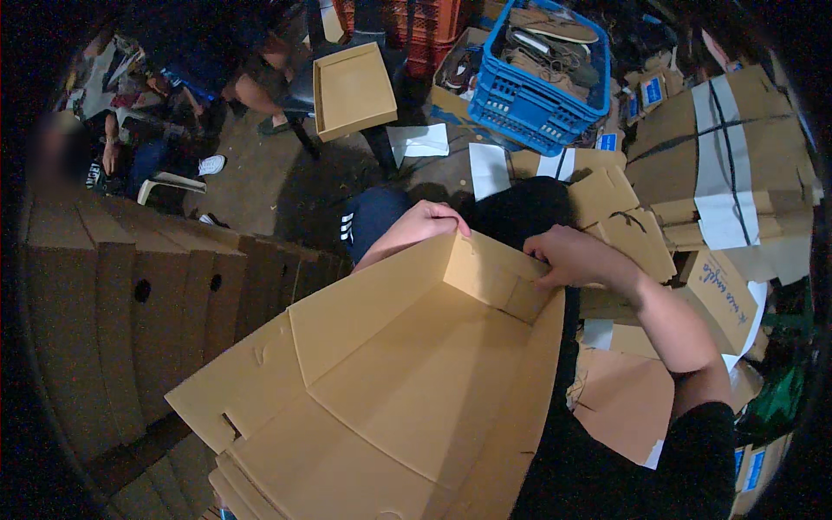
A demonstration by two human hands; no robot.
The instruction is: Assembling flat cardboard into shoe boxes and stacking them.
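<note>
A partly folded brown cardboard box [407, 373] lies tilted across my lap, its inside facing up. The far end wall and the far part of the left side wall stand up, while the near end is spread flat with a slotted flap. My left hand [429, 223] grips the far left corner from outside, thumb on the top edge. At the far right corner, my right hand [559, 256] pinches the end wall, fingers reaching over its edge to the inside. The left forearm is partly hidden behind the side wall.
Stacked cardboard boxes [165, 295] line the left. A shallow cardboard tray [354, 91] rests on a dark chair ahead. A blue crate [542, 95] of shoes stands far right, near strapped flat cardboard [676, 147]. Other people sit at the far left.
</note>
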